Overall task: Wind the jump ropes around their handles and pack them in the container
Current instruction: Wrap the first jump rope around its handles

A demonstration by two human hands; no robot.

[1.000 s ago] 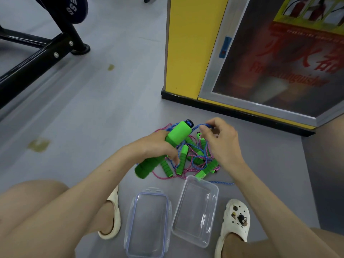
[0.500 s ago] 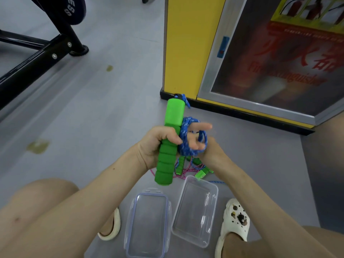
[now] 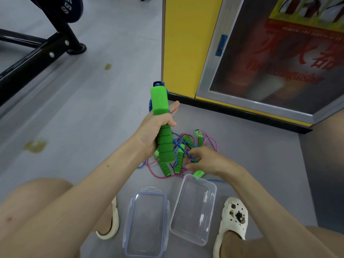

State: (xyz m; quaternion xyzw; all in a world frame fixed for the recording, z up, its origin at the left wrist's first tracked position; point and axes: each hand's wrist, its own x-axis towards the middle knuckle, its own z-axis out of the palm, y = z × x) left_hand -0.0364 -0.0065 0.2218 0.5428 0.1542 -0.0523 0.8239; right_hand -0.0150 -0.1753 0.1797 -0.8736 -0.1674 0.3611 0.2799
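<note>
Head view: the left hand (image 3: 149,135) has its grip wrapped tight round a green handle (image 3: 164,144), held upright above the floor (image 3: 93,127). Lower down, the right hand (image 3: 208,161) pinches the blue rope (image 3: 179,146) at the tangled pile of jump ropes (image 3: 200,140). The clear container (image 3: 193,211) sits on the floor just beside the pile, its lid (image 3: 147,224) alongside.

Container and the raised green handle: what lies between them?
Head view: the tangled pile of jump ropes on the floor, the right hand holding its blue rope.
</note>
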